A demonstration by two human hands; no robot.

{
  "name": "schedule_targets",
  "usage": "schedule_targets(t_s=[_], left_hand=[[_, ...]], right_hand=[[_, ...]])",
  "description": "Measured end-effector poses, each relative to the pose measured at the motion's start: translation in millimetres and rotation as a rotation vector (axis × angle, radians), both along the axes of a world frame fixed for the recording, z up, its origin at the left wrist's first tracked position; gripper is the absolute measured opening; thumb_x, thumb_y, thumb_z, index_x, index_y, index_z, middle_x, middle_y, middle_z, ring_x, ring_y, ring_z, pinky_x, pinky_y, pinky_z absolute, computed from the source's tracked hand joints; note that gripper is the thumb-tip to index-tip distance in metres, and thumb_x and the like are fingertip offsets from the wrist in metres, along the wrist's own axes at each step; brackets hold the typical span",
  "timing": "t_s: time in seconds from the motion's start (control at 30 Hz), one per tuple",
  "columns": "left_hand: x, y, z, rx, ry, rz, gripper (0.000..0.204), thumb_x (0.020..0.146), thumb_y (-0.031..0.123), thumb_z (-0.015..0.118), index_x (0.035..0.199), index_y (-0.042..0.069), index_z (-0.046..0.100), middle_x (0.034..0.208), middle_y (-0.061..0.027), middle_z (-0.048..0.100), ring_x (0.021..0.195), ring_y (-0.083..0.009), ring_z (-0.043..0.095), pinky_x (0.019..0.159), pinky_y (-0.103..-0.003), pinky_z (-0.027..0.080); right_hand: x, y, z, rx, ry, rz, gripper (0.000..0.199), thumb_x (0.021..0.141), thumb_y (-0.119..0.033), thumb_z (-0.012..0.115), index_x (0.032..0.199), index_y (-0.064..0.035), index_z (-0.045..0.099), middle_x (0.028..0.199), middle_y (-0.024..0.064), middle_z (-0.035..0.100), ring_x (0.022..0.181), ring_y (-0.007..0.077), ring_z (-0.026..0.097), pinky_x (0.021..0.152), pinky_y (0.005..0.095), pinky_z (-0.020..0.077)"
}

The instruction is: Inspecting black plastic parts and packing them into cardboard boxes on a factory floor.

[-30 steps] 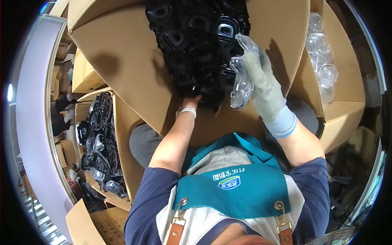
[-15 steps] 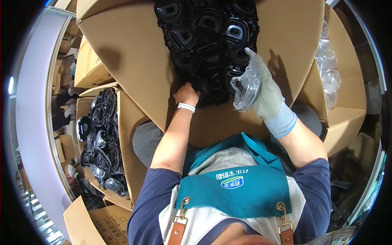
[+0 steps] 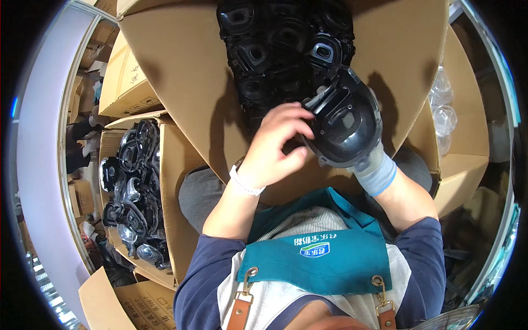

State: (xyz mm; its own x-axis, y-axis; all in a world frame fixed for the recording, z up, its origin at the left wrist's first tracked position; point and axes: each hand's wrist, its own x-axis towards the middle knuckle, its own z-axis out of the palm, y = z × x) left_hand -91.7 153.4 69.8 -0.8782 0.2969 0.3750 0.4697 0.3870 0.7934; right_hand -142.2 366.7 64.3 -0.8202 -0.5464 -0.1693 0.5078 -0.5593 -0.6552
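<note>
A black moulded plastic housing (image 3: 346,129), rounded with a raised oval in its middle, is tilted up in front of me. My right hand (image 3: 369,162), in a grey-green glove with a blue cuff, grips it from behind and below; most of its fingers are hidden. A pale, clear-looking edge shows at the housing's upper left, perhaps the transparent cover, otherwise hidden. My left hand (image 3: 278,146), bare with a white wristband, is beside the housing's left edge, fingers curved and apart, slightly blurred. Whether its fingertips touch the housing I cannot tell.
A large open carton (image 3: 176,82) in front holds several stacked black housings (image 3: 286,38). At left, another carton (image 3: 184,148) contains black and clear parts (image 3: 135,187). A carton (image 3: 465,132) at right holds clear covers (image 3: 444,118). An open carton flap (image 3: 107,300) rises at lower left.
My left hand has come up out of the carton toward my right hand. A black housing is now in my right hand, covering where the clear cover showed before.
</note>
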Motion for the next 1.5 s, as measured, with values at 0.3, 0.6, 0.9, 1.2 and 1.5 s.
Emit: schedule_targets(t_s=[0.3, 0.6, 0.9, 1.2, 1.5], left_hand=[[22, 54, -12, 1.040, -0.620, -0.050, 0.102, 0.083, 0.054, 0.072, 0.155, 0.009, 0.014, 0.150, -0.0096, 0.035, 0.140, -0.0264, 0.033, 0.116, -0.036, 0.023], [14, 41, -31, 0.945, -0.522, -0.047, 0.095, 0.080, 0.068, 0.063, 0.150, 0.010, 0.034, 0.147, -0.0098, 0.026, 0.139, -0.0265, 0.030, 0.115, -0.039, 0.029], [18, 48, -6, 0.822, -0.430, 0.103, 0.113, 0.062, 0.074, 0.075, 0.149, 0.011, 0.039, 0.159, -0.0164, -0.001, 0.139, -0.0307, 0.035, 0.112, -0.043, 0.034], [21, 49, -8, 1.112, -0.550, 0.102, 0.106, 0.080, 0.066, 0.066, 0.155, 0.008, 0.018, 0.145, -0.0089, 0.044, 0.126, -0.0204, 0.051, 0.107, -0.034, 0.041], [16, 50, -13, 1.333, -0.525, -0.010, 0.091, 0.087, 0.065, 0.056, 0.153, 0.012, 0.024, 0.139, -0.0121, 0.049, 0.126, -0.0247, 0.052, 0.106, -0.039, 0.044]], right_hand=[[30, -28, -16, 0.500, 0.773, -0.380, 0.090, 0.086, -0.055, 0.067, 0.149, -0.0035, 0.027, 0.148, 0.0160, 0.037, 0.135, 0.0272, 0.040, 0.113, 0.0384, 0.0326], [34, -30, -21, 0.394, 0.678, -0.392, 0.089, 0.086, -0.051, 0.069, 0.149, -0.0035, 0.027, 0.149, 0.0162, 0.037, 0.132, 0.0275, 0.045, 0.111, 0.0394, 0.0375], [40, -26, -33, 0.550, 1.029, -0.345, 0.082, 0.091, -0.046, 0.064, 0.150, -0.0045, 0.026, 0.156, 0.0205, 0.023, 0.144, 0.0348, 0.027, 0.117, 0.0442, 0.0237], [20, -24, -23, 0.551, 0.948, -0.142, 0.053, 0.104, -0.022, 0.045, 0.151, -0.0053, 0.028, 0.157, 0.0153, 0.026, 0.147, 0.0284, 0.023, 0.119, 0.0370, 0.0192], [22, -33, -11, 0.395, 0.196, 0.069, 0.096, 0.087, -0.057, 0.065, 0.153, -0.0053, 0.018, 0.148, 0.0161, 0.035, 0.139, 0.0277, 0.034, 0.116, 0.0354, 0.0272]])
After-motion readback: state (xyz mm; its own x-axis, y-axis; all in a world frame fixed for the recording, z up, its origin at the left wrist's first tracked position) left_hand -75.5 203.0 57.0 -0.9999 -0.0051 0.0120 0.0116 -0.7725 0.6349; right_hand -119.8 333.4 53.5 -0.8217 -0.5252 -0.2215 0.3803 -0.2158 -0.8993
